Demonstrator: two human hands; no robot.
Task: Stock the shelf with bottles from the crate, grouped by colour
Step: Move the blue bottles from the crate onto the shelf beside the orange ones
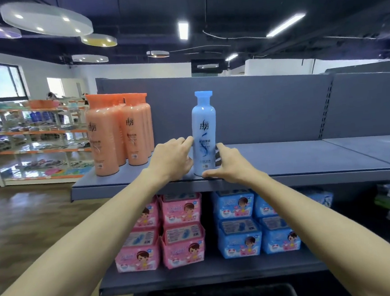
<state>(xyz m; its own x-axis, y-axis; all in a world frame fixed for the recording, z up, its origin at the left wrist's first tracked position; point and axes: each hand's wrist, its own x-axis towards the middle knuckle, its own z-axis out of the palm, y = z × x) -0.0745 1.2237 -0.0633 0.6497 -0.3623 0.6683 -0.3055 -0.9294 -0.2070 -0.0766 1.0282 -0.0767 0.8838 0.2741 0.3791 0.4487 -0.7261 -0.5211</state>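
bottles: the orange bottles (118, 133) crowd the shelf's (283, 162) left end. the blue bottle (204, 133) stands upright at its front edge, well apart. tall, smooth, probably heavy with liquid and tippy; best held at mid-body. left hand (174, 158) and right hand (230, 163) flank it, fingers touching, loosely spread.

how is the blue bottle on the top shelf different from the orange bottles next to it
The blue bottle stands alone mid-shelf; the orange bottles cluster at the shelf's left end. The blue one is slimmer, the orange ones wider. The left hand and right hand flank the blue bottle; nothing touches the orange ones. All stand upright with the same logo.
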